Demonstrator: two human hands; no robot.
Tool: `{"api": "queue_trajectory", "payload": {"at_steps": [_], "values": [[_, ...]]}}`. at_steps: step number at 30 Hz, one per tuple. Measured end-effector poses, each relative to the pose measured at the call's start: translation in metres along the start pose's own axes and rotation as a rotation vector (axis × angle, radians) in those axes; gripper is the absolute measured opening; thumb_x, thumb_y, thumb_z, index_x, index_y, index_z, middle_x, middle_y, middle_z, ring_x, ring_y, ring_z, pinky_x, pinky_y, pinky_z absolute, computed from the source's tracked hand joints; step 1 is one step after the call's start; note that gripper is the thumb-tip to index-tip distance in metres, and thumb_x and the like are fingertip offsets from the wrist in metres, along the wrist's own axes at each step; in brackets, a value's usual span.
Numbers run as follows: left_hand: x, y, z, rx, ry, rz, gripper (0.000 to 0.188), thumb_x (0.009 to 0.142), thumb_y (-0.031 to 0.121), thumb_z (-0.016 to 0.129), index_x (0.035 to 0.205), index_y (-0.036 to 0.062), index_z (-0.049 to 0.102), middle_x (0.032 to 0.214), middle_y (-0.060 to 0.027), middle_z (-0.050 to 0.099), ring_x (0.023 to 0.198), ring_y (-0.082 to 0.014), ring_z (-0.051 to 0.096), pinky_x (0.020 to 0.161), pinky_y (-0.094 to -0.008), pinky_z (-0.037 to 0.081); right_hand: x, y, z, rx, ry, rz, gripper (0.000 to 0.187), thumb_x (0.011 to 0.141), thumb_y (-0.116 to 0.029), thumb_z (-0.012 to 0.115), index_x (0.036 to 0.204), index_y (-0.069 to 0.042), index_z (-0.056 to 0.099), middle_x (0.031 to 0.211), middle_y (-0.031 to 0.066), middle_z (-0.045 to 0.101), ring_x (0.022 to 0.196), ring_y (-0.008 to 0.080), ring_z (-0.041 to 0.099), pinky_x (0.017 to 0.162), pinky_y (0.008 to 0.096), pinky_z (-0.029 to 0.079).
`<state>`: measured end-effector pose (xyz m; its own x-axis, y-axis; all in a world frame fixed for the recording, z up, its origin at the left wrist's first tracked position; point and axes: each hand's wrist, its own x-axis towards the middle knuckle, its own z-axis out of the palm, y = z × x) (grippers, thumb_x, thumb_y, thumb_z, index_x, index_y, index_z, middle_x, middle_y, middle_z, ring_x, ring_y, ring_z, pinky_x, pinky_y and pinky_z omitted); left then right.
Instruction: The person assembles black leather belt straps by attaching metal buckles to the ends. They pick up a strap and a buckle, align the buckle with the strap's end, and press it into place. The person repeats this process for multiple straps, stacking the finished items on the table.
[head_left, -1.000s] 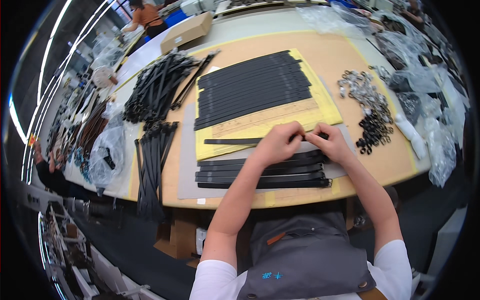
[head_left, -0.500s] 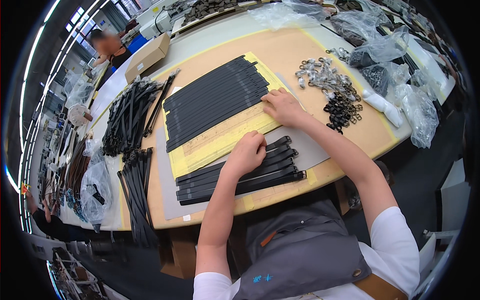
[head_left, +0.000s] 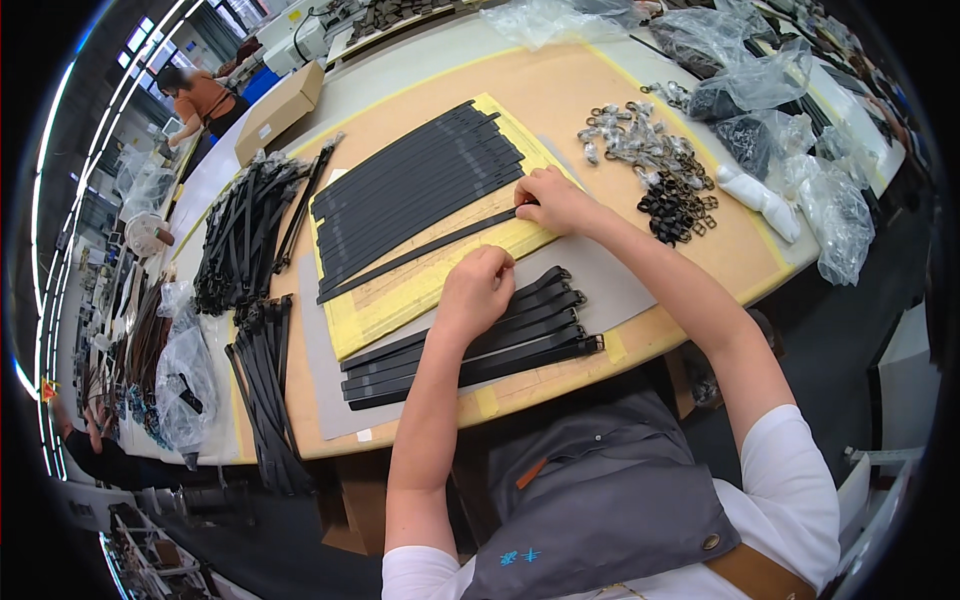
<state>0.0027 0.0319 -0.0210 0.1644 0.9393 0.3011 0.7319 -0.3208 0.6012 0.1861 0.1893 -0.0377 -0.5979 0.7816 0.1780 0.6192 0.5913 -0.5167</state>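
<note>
My right hand pinches the right end of a single black strap, which lies slantwise on the yellow-edged board. Just above it, a row of black straps lies side by side across that board. My left hand is closed, its fingers curled together near the board's front edge; whatever they may hold is hidden. Beneath and to the right of that hand, several black straps with buckles rest on a grey sheet, their buckle ends pointing right.
Metal buckles and clasps are heaped at the right, beside clear plastic bags. Bundles of black straps lie at the left, some hanging over the table's front edge. A cardboard box stands behind them. Another person is at the far left.
One strap has come away from the row toward me, its right end in my right hand. Both hands have shifted slightly. The person at the far left has changed posture.
</note>
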Motion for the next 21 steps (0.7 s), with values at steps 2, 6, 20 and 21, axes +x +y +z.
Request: {"api": "queue_trajectory", "payload": {"at_steps": [2, 6, 20, 21], "values": [[0.005, -0.003, -0.002, 0.094, 0.058, 0.087, 0.016, 0.085, 0.003, 0.072, 0.101, 0.0026, 0.069, 0.112, -0.0125, 0.071, 0.109, -0.0316, 0.064, 0.09, -0.0422, 0.052, -0.01, 0.0, 0.001, -0.028, 0.012, -0.007, 0.019, 0.09, -0.019, 0.073, 0.103, -0.006, 0.07, 0.113, 0.0123, 0.07, 0.113, 0.0325, 0.061, 0.099, 0.0409, 0.052], [0.013, -0.006, -0.004, 0.181, 0.202, 0.262, 0.028, 0.087, 0.008, 0.076, 0.114, 0.0052, 0.07, 0.113, -0.0103, 0.071, 0.11, -0.0302, 0.064, 0.097, -0.0431, 0.048, -0.031, -0.013, 0.004, 0.372, -0.079, 0.031, 0.02, 0.091, -0.02, 0.075, 0.104, -0.005, 0.07, 0.099, 0.0117, 0.074, 0.09, 0.0272, 0.069, 0.083, 0.0383, 0.056], [0.007, -0.001, -0.005, -0.149, -0.025, -0.008, 0.028, 0.092, 0.012, 0.08, 0.118, 0.0035, 0.073, 0.102, -0.0097, 0.076, 0.083, -0.0177, 0.069, 0.071, -0.0294, 0.054, -0.189, 0.045, -0.129, 0.212, 0.087, 0.353, 0.016, 0.097, -0.015, 0.072, 0.105, -0.001, 0.071, 0.088, 0.0065, 0.073, 0.081, 0.0137, 0.068, 0.076, 0.0306, 0.055], [0.007, 0.002, -0.004, -0.17, -0.01, -0.003, 0.028, 0.092, 0.012, 0.08, 0.118, 0.0034, 0.072, 0.102, -0.0092, 0.077, 0.083, -0.0171, 0.069, 0.071, -0.0291, 0.053, -0.198, 0.044, -0.127, 0.159, 0.07, 0.323, 0.015, 0.096, -0.014, 0.073, 0.104, -0.001, 0.071, 0.088, 0.0074, 0.072, 0.081, 0.0149, 0.068, 0.076, 0.0309, 0.055]]}}
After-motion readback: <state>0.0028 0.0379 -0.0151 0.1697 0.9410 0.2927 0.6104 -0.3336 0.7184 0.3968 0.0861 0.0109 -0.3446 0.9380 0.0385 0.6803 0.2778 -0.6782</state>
